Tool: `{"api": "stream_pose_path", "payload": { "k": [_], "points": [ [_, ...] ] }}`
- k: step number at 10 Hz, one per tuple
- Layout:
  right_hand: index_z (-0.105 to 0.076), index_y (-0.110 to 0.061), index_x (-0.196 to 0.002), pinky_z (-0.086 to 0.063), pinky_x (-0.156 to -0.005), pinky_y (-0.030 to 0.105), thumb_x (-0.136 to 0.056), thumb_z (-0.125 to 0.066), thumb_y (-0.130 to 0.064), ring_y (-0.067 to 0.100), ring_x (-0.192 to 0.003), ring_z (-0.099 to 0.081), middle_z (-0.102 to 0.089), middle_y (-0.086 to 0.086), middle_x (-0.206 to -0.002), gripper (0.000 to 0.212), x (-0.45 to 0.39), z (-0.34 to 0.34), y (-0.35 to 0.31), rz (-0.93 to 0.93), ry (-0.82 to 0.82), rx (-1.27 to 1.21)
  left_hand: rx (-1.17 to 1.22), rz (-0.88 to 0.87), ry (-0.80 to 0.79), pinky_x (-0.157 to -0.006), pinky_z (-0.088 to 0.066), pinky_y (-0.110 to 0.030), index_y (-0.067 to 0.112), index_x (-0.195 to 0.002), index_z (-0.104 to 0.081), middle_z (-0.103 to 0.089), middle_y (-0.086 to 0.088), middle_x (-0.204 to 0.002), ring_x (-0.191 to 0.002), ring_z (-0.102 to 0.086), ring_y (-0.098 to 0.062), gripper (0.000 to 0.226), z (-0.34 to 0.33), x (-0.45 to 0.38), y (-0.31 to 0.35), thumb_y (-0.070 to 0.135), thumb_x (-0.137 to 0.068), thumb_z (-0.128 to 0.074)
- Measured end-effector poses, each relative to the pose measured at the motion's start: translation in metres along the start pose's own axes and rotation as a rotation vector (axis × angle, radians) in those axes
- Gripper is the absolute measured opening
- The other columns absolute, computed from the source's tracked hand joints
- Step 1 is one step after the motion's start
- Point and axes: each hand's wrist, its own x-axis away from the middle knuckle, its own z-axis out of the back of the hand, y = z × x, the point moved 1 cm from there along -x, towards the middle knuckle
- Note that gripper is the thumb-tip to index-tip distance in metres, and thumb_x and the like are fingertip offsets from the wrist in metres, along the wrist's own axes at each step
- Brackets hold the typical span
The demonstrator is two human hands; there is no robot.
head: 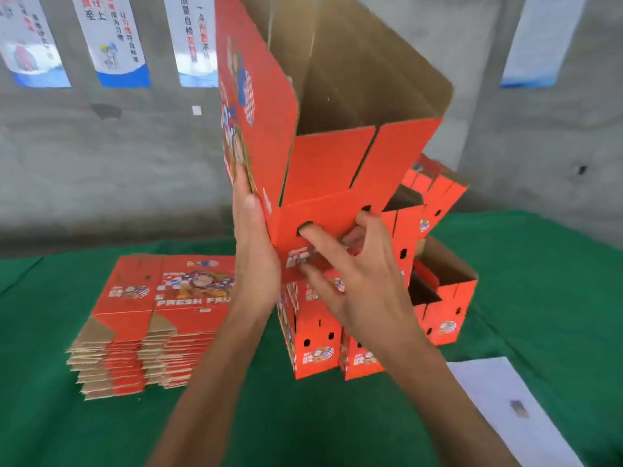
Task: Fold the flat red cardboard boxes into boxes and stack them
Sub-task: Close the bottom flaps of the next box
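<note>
A red cardboard box (323,163), opened into a tube with brown inner flaps pointing up, is held in the air above the table. My left hand (253,244) lies flat with straight fingers against its left printed panel. My right hand (354,274) presses on the front panel, the index fingertip in a round hole. A pile of flat red boxes (151,318) lies on the table at left. Behind my right hand stands a stack of folded red boxes (438,298), several of them, partly hidden.
A green cloth (539,281) covers the table. A white sheet of paper (505,409) lies at the lower right. A grey concrete wall (101,163) with hanging posters (111,38) stands behind the table.
</note>
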Motion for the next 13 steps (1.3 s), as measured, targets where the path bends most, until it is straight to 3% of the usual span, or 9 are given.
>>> {"api": "stream_pose_path", "payload": {
  "k": [1, 2, 3, 4, 5, 6, 7, 9, 13],
  "points": [
    [-0.052, -0.04, -0.141, -0.048, -0.087, 0.042, -0.094, -0.071, -0.035, 0.03, -0.101, -0.049, -0.04, 0.015, -0.127, 0.05, -0.018, 0.051, 0.022, -0.003, 0.082, 0.05, 0.039, 0.001, -0.03, -0.126, -0.024, -0.048, 0.035, -0.162, -0.028, -0.035, 0.002, -0.165, -0.153, -0.031, -0.018, 0.088, -0.05, -0.011, 0.026, 0.082, -0.088, -0.025],
    [-0.052, -0.041, -0.142, -0.049, -0.086, 0.044, -0.095, -0.07, -0.04, 0.028, -0.103, -0.048, -0.043, 0.014, -0.128, 0.05, -0.032, 0.102, 0.049, 0.009, 0.122, 0.1, 0.012, -0.02, 0.0, -0.122, -0.017, -0.014, 0.032, -0.163, -0.022, -0.023, 0.02, -0.164, -0.148, -0.022, 0.007, 0.1, -0.105, -0.012, 0.048, 0.083, -0.078, -0.021],
    [-0.051, -0.043, -0.143, -0.049, -0.089, 0.045, -0.097, -0.066, -0.044, 0.029, -0.104, -0.048, -0.043, 0.013, -0.126, 0.049, -0.032, 0.15, 0.092, 0.019, 0.145, 0.16, 0.03, 0.004, -0.066, -0.112, -0.015, -0.003, 0.03, -0.163, -0.023, -0.022, 0.022, -0.162, -0.144, -0.023, 0.012, 0.103, -0.17, -0.013, 0.067, 0.084, -0.076, -0.023],
    [-0.051, -0.042, -0.143, -0.052, -0.083, 0.046, -0.096, -0.065, -0.043, 0.029, -0.104, -0.047, -0.04, 0.012, -0.125, 0.049, -0.015, 0.187, 0.145, -0.01, 0.149, 0.217, 0.277, 0.0, -0.163, -0.129, -0.018, -0.037, 0.025, -0.162, -0.03, -0.03, 0.008, -0.166, -0.154, -0.027, -0.01, 0.094, -0.247, -0.014, 0.055, 0.079, -0.084, -0.026],
    [-0.052, -0.041, -0.142, -0.053, -0.081, 0.044, -0.094, -0.067, -0.042, 0.029, -0.103, -0.046, -0.041, 0.012, -0.125, 0.05, 0.006, 0.207, 0.204, -0.066, 0.112, 0.253, 0.053, 0.086, -0.163, -0.128, -0.019, -0.039, 0.028, -0.162, -0.025, -0.024, 0.008, -0.169, -0.156, -0.022, -0.012, 0.105, -0.307, 0.003, 0.029, 0.082, -0.072, -0.022],
    [-0.051, -0.042, -0.142, -0.055, -0.078, 0.045, -0.093, -0.067, -0.042, 0.03, -0.102, -0.047, -0.041, 0.012, -0.125, 0.051, 0.026, 0.214, 0.264, -0.135, 0.028, 0.262, 0.177, 0.169, -0.174, -0.127, -0.023, -0.046, 0.031, -0.163, -0.024, -0.031, 0.002, -0.167, -0.154, -0.029, -0.018, 0.083, -0.363, 0.012, -0.007, 0.076, -0.093, -0.024],
    [-0.048, -0.043, -0.142, -0.057, -0.073, 0.046, -0.094, -0.068, -0.038, 0.03, -0.103, -0.047, -0.04, 0.012, -0.125, 0.052, 0.049, 0.202, 0.314, -0.196, -0.067, 0.223, 0.156, 0.111, -0.157, -0.129, -0.014, -0.033, 0.03, -0.164, -0.016, -0.031, -0.003, -0.167, -0.153, -0.028, -0.011, 0.051, -0.399, 0.02, -0.041, 0.039, -0.114, -0.019],
    [-0.037, -0.05, -0.142, -0.056, -0.07, 0.042, -0.098, -0.058, -0.037, 0.03, -0.114, -0.044, -0.036, 0.01, -0.132, 0.051, 0.081, 0.145, 0.362, -0.278, -0.284, 0.212, 0.105, 0.258, -0.098, -0.127, -0.022, -0.045, 0.028, -0.162, -0.03, -0.038, 0.005, -0.163, -0.152, -0.032, -0.011, 0.086, -0.404, 0.041, -0.107, 0.078, -0.092, -0.024],
    [-0.036, -0.048, -0.145, -0.057, -0.079, 0.039, -0.096, -0.063, -0.037, 0.032, -0.12, -0.045, -0.037, 0.011, -0.132, 0.057, 0.125, 0.042, 0.372, -0.341, -0.448, 0.093, -0.205, 0.115, -0.049, -0.128, -0.02, -0.034, 0.021, -0.164, -0.021, -0.022, 0.013, -0.169, -0.153, -0.017, 0.004, 0.055, -0.362, 0.07, -0.167, 0.023, -0.112, -0.039]
  ]
}}
